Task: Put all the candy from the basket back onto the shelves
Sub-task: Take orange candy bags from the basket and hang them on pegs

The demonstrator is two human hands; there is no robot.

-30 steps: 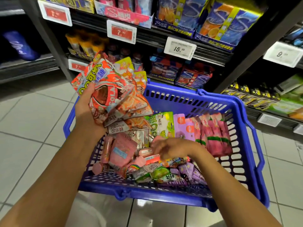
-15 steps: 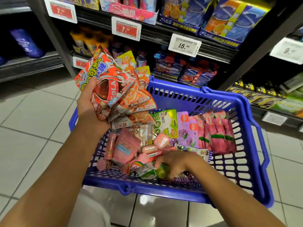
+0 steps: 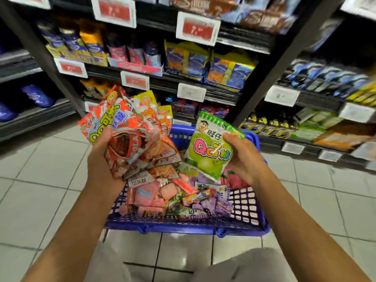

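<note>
From the head view, our left hand point(image 3: 101, 159) grips a fan of orange candy bags point(image 3: 130, 139) above the blue basket's point(image 3: 183, 225) left edge; our right hand point(image 3: 244, 159) pinches a green candy bag point(image 3: 209, 149) over the candy pile point(image 3: 173, 198) inside.

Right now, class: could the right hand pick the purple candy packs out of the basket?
Probably not yet: the right hand already holds a green pack. The purple packs lie uncovered in the basket.
</note>
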